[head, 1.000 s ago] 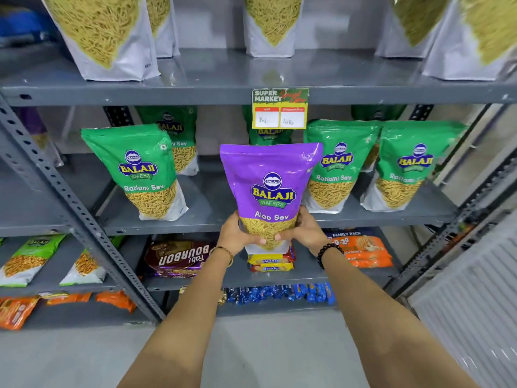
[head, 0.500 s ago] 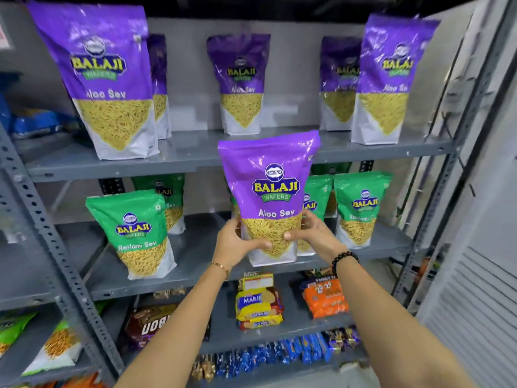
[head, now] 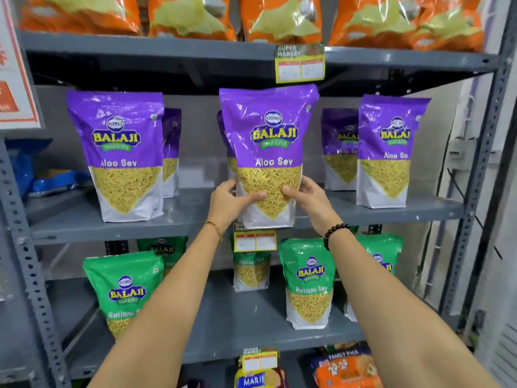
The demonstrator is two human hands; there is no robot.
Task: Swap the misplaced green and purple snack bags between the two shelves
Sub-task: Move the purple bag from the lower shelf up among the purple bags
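I hold a purple Aloo Sev bag upright in front of the purple shelf. My left hand grips its lower left side and my right hand its lower right. The bag's bottom sits at about the shelf's front edge, at the middle. Other purple bags stand there, one at the left and one at the right, with more behind. On the shelf below stand green Ratlami Sev bags, left and centre right; my arms hide part of them.
Orange snack bags fill the top shelf. Yellow price tags hang on the shelf edges. Grey perforated uprights frame the rack at left and right. Biscuit packs lie on the lowest shelf in view.
Both hands have raised the purple bag from the green shelf's level up to the purple shelf. My view has tilted upward, and the orange bags on top have come into sight.
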